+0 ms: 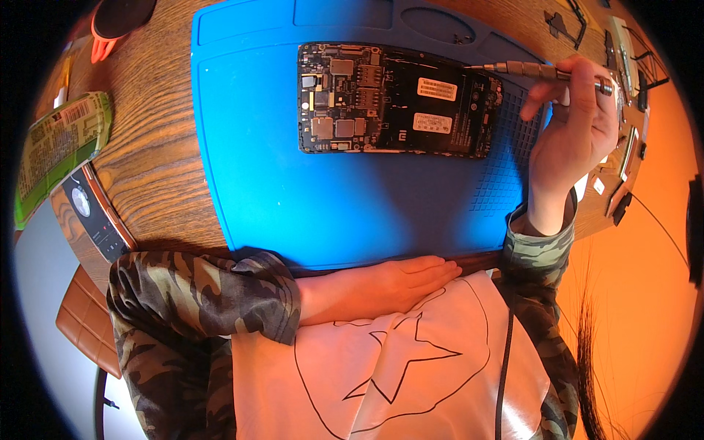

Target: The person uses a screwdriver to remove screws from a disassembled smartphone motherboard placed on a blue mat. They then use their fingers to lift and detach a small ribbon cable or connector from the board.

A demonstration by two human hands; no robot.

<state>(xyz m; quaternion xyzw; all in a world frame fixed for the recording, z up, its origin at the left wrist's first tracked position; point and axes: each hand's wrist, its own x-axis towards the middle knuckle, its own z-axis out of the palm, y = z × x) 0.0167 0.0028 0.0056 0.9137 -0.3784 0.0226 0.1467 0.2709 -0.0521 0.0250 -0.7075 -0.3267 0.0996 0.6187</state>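
Note:
An opened smartphone [400,110] lies lengthwise on a blue silicone work mat [308,213]. Its circuit board shows at the left end and its black battery, with two white labels, fills the middle. My right hand [576,121] grips a slim metal precision screwdriver [532,70], held nearly level. The screwdriver's tip is at the phone's upper right edge; whether it touches a screw cannot be made out. My left hand [422,279] rests flat, fingers stretched out together, between the mat's near edge and my white shirt, holding nothing.
A few tiny dark parts [462,39] sit in a mat recess. Left on the wooden table [158,169] are a green packet [62,147] and another phone [95,209] with its screen lit. Thin frames and loose phone parts [627,158] lie along the right side.

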